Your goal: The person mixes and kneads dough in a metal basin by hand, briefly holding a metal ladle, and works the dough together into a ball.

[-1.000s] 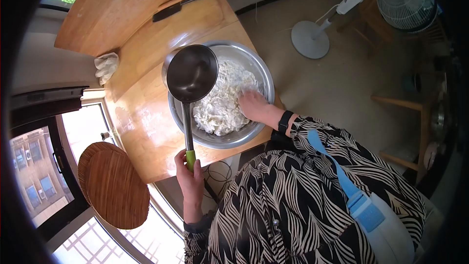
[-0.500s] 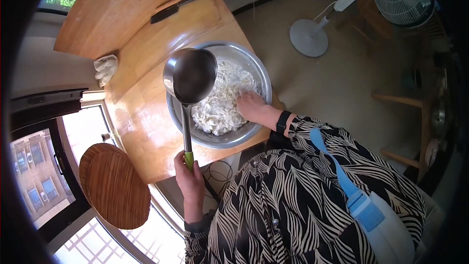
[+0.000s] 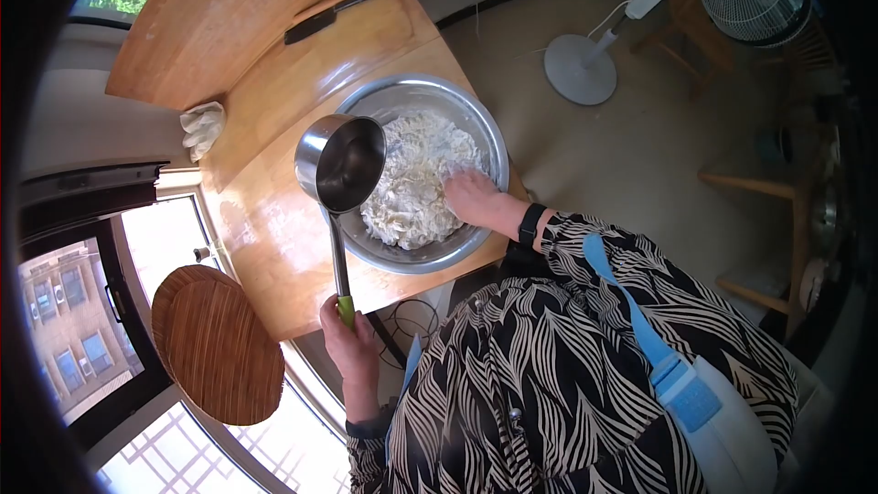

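Note:
My left hand is wrapped round the green handle end of a large metal ladle. The ladle's deep bowl is tilted over the left rim of a wide steel basin, with its dark hollow facing me. Inside the basin lies a shaggy, floury dough, rough and lumpy. My right hand is in the basin at the dough's right side, fingers curled into it and fingertips hidden by it. A black band circles the right wrist.
The basin stands on a wooden table. A cleaver lies at the back beside a large wooden board. A white cloth is at the left edge, a brown slatted stool below it. A fan stands right.
The ladle's bowl has swung left and toward me, uncovering more of the dough, and its tilt has changed. My right hand has stayed in the dough in nearly the same spot.

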`<action>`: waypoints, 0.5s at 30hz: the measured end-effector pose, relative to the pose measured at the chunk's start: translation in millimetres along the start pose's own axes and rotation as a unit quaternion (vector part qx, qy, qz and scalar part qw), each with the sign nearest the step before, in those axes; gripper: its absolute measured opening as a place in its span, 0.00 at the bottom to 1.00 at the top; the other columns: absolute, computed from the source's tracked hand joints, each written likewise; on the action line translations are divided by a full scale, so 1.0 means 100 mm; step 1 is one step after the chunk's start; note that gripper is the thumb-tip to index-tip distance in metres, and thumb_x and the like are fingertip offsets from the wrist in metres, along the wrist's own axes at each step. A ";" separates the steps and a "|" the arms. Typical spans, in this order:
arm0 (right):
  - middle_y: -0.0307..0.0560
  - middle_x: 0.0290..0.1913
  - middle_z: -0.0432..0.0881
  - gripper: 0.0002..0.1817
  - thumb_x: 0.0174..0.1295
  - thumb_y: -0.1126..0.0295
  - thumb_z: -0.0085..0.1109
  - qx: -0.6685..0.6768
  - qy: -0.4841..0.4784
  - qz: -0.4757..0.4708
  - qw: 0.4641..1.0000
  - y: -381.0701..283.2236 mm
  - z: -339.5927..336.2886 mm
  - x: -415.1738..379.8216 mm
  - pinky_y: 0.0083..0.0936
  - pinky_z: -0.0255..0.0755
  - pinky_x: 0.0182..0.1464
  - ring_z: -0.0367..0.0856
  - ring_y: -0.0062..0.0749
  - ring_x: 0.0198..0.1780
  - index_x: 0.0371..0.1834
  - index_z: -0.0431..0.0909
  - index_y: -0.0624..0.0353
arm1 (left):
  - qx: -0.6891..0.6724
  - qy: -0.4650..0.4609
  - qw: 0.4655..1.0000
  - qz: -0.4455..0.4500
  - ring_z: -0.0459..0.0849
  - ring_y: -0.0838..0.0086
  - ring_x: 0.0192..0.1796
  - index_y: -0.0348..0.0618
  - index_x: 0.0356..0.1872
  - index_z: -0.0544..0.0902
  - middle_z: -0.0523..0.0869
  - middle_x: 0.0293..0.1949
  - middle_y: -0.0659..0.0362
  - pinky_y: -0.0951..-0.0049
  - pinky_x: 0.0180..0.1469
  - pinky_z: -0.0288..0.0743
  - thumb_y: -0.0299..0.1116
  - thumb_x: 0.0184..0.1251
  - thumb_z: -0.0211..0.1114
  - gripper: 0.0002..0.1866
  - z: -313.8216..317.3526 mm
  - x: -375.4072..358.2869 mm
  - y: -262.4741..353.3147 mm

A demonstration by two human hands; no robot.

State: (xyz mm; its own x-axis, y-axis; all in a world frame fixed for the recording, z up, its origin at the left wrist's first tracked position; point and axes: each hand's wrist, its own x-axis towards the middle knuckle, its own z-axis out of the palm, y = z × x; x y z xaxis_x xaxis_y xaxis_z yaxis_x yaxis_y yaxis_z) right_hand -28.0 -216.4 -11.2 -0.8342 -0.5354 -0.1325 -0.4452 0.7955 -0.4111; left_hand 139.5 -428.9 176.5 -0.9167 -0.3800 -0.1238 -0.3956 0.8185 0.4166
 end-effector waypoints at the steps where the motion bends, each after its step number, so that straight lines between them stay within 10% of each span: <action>1: 0.62 0.50 0.76 0.14 0.57 0.73 0.47 -0.001 0.009 -0.004 1.000 0.01 0.01 0.00 0.39 0.72 0.55 0.75 0.52 0.54 0.42 0.79 0.66 | 0.003 0.004 1.000 0.003 0.76 0.49 0.48 0.38 0.54 0.68 0.75 0.45 0.45 0.58 0.49 0.70 0.20 0.56 0.58 0.21 -0.01 -0.01 -0.02; 15: 0.59 0.45 0.78 0.13 0.55 0.72 0.48 -0.008 0.093 -0.031 0.995 0.04 0.14 -0.05 0.39 0.73 0.51 0.77 0.51 0.50 0.38 0.80 0.65 | -0.016 0.004 1.000 0.013 0.77 0.50 0.47 0.38 0.53 0.69 0.76 0.45 0.46 0.59 0.48 0.71 0.21 0.57 0.59 0.21 0.06 -0.02 -0.06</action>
State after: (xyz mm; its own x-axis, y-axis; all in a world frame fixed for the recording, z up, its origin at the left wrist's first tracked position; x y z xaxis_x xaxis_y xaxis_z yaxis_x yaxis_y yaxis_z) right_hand -21.0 -214.9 -24.5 -0.8498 -0.5232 0.0633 -0.5020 0.7671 -0.3995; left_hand 142.9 -430.5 168.8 -0.9260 -0.3623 -0.1057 -0.3697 0.8142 0.4477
